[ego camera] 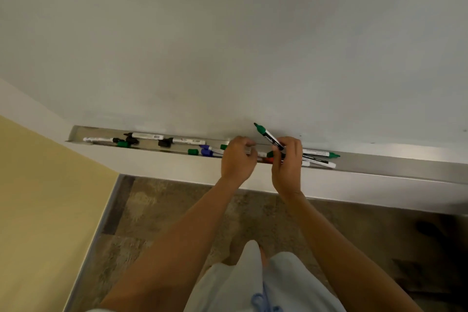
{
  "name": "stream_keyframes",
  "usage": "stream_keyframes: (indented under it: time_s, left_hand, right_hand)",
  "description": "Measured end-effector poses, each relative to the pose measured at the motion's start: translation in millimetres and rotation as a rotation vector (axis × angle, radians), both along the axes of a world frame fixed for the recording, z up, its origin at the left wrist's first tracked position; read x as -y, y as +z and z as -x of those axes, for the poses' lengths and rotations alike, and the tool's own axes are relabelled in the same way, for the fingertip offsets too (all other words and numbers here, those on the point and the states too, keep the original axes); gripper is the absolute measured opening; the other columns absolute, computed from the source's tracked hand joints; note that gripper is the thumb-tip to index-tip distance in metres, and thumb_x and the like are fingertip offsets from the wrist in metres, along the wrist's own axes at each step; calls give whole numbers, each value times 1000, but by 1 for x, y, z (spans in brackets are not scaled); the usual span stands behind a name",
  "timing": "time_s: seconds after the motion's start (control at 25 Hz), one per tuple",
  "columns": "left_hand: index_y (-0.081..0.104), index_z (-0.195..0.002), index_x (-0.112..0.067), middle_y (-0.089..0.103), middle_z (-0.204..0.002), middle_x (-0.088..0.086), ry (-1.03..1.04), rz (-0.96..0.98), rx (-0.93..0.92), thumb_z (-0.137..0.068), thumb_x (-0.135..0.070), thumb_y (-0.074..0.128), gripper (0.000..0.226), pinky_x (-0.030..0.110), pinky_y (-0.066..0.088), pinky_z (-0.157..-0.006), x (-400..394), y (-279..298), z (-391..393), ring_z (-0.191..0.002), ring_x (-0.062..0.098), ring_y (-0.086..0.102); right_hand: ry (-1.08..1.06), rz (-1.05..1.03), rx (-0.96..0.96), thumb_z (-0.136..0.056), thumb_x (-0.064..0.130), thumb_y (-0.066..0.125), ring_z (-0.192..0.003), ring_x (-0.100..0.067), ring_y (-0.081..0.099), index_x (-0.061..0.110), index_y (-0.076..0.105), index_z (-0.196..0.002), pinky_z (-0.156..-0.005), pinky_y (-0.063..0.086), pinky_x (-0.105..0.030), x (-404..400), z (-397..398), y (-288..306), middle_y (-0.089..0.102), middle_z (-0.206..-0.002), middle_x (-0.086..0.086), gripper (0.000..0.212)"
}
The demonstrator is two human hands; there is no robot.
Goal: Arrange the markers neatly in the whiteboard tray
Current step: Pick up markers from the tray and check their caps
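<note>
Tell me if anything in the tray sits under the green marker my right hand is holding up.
Yes. Below the green marker in the right hand, the tray holds several markers lying crossed, partly hidden by both hands.

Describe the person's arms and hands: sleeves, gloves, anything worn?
Both forearms are bare as far as the frame shows; no sleeve is visible on either. The left hand and right hand wear no gloves. No watch, ring or band shows on the wrists or fingers. At the bottom edge is light blue clothing with a drawstring.
</note>
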State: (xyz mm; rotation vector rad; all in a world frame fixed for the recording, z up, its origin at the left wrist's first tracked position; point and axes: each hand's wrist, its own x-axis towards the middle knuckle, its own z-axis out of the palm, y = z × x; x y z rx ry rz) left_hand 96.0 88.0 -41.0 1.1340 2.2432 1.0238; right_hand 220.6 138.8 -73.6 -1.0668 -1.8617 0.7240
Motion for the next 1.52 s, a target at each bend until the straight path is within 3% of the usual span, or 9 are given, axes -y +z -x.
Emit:
stream_keyframes:
  time_s: [0.28, 0.52, 0.64, 0.76, 0.92, 1.12, 1.44, 1.52]
  left_hand:
    - [72, -102, -10, 68, -102, 7, -244, 94, -199, -89, -19, 66, 17, 35, 55, -79, -26, -13, -25, -91, 21, 62]
    - [72, -104, -10, 62, -106, 9, -266, 79, -164, -89, -13, 65, 16, 33, 52, -86, -32, -17, -24, -97, 22, 60]
    - [67, -104, -13, 56, -109, 6, -296, -26, -25, -91, -11, 62, 14, 23, 51, -87, -27, -15, -17, -93, 16, 62]
    - [64, -106, -14, 57, -107, 3, -314, -108, 45, -93, -13, 60, 13, 11, 47, -82, -20, -12, -9, -92, 9, 62]
    - [63, -107, -15, 61, -105, 0, -281, -160, 45, -95, -13, 59, 13, 2, 42, -72, -13, -9, 2, -89, -11, 56]
    - [63, -105, -14, 62, -100, -7, -305, -184, 33, -94, -10, 59, 13, 8, 46, -75, -5, -7, 11, -89, 1, 57]
    - [68, -105, -12, 64, -101, -3, -350, -134, 49, -92, -5, 62, 16, 6, 46, -76, 6, -7, 21, -89, 3, 58]
    - [72, -106, -12, 69, -100, -1, -259, -119, 135, -91, -6, 64, 18, 10, 50, -80, 7, -8, 22, -88, 3, 62]
  right_hand:
    - [-132, 24, 14, -100, 23, 45, -101, -14, 47, 14, 53, -113, -85, 49, -36, -7, -47, -7, 53, -110, -2, 18]
    - [-167, 12, 71, -100, 30, 43, -98, -4, 43, 23, 52, -114, -88, 39, -28, -7, -62, -15, 49, -106, 16, 18]
    - [-190, -38, 183, -99, 28, 46, -100, -7, 44, 25, 55, -116, -90, 29, -23, -10, -72, -19, 60, -103, 7, 19]
    - [-233, -132, 315, -96, 22, 53, -104, -16, 47, 22, 60, -117, -90, 27, -28, -13, -80, -23, 64, -106, 1, 22]
    - [-220, -153, 351, -94, 17, 57, -107, -18, 48, 21, 62, -118, -92, 30, -35, -11, -82, -25, 65, -110, -1, 25]
    - [-172, -158, 344, -93, 14, 60, -107, -18, 48, 19, 62, -118, -95, 32, -38, -8, -72, -20, 66, -110, -3, 25]
    - [-53, -135, 320, -97, 22, 52, -106, -19, 48, 20, 59, -117, -95, 31, -34, 5, -57, -15, 65, -110, -4, 22]
    - [-19, -109, 321, -97, 21, 51, -102, -21, 53, 18, 59, -117, -91, 36, -32, 8, -52, -11, 65, -108, -4, 21]
